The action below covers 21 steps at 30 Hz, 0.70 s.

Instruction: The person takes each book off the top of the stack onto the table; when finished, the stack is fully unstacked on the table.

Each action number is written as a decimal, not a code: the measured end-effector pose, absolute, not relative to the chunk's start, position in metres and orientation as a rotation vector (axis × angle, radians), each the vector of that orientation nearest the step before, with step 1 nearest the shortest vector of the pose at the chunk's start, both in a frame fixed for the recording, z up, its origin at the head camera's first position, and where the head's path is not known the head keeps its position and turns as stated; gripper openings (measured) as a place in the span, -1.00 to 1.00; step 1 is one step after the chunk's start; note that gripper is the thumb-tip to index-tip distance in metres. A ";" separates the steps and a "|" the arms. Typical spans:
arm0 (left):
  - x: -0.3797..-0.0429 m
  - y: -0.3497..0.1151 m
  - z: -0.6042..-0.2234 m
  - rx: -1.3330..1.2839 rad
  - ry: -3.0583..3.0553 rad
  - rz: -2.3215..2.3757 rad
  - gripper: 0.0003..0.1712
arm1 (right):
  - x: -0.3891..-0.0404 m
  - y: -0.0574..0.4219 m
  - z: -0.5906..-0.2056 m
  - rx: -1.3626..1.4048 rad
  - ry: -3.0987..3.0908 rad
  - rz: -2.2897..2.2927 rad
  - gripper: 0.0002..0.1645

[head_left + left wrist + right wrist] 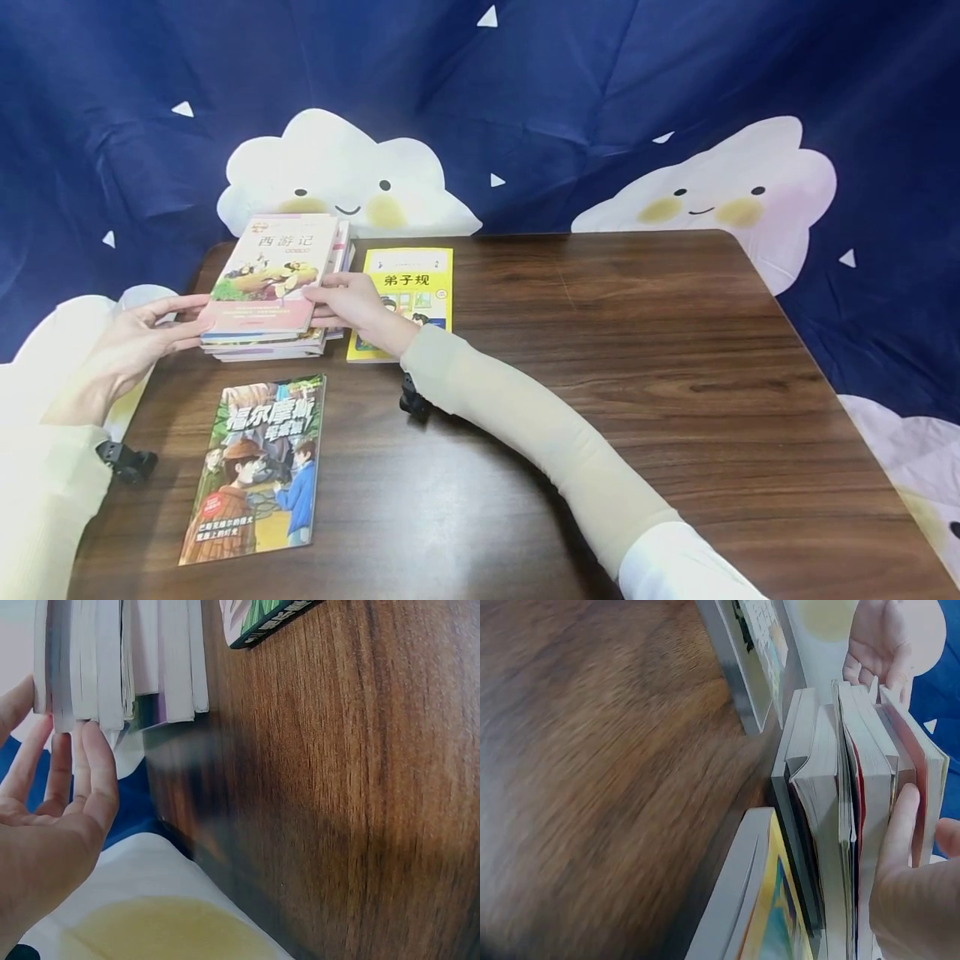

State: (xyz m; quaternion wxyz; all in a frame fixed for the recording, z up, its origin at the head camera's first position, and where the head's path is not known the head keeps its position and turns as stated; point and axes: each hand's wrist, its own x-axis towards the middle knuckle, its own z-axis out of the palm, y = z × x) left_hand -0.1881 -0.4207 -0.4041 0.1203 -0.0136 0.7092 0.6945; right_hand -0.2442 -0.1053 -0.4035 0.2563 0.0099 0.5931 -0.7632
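Note:
A pink-and-white paperback book [262, 283] with a picture cover lies at the top of a stack of books [262, 353] at the table's far left. My right hand [356, 304] pinches its right edge, thumb on the cover side and index finger beneath, as the right wrist view shows. At the left edge, my left hand [138, 346] holds the same book, its thumb by the cover. In the left wrist view, other left fingertips [90, 731] meet the edges of the books below.
A yellow book [442, 333] lies right of the stack, partly behind the right hand. Nearer the front is a comic-style book [258, 475] with figures on its cover. Both lie on the brown wooden table [600, 375]. A blue curtain [525, 100] with white clouds hangs behind.

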 end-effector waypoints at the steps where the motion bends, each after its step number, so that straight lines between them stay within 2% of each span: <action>1: -0.188 -0.421 -0.404 -0.050 2.083 2.014 -0.49 | -0.244 -0.106 -0.403 0.038 1.595 -2.083 -0.35; 9: -0.190 -0.418 -0.398 -0.094 2.264 1.794 -0.58 | -0.248 -0.096 -0.402 0.077 1.502 -2.126 -0.21; 15: -0.189 -0.419 -0.401 -0.089 2.351 1.733 -0.53 | -0.248 -0.065 -0.402 0.090 1.499 -2.094 -0.23; 21: -0.187 -0.421 -0.403 -0.102 2.414 1.680 -0.47 | -0.233 -0.026 -0.400 0.080 1.481 -2.045 -0.31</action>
